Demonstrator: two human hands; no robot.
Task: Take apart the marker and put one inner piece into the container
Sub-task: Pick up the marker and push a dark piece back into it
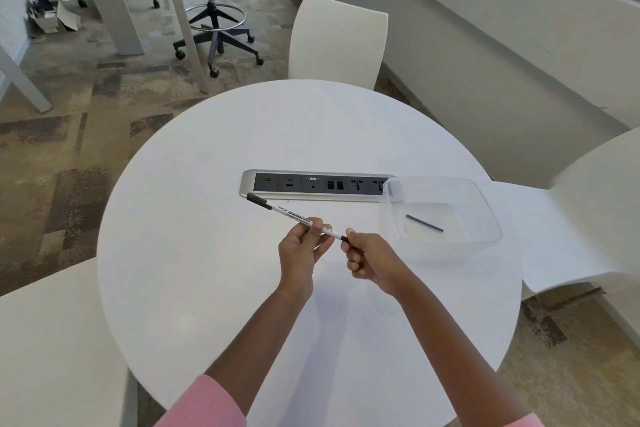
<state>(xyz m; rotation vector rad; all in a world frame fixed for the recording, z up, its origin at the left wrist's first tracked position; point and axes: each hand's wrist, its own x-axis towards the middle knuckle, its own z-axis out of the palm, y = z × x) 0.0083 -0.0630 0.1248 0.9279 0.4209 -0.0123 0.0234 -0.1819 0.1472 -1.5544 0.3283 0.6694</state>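
Note:
A slim white marker (289, 214) with a black cap at its far-left end is held above the round white table (214, 288). My left hand (300, 253) pinches the marker's barrel near the middle. My right hand (367, 258) is closed on the marker's black rear end, touching it. To the right stands a clear plastic container (485, 215), and a thin dark rod-like inner piece (424, 223) lies flat on its floor.
A recessed power and data socket strip (311, 185) runs across the table's middle, its right end under the container's corner. White chairs (337, 42) stand behind, right and front left of the table. A black office stool (214, 10) is on the carpet beyond.

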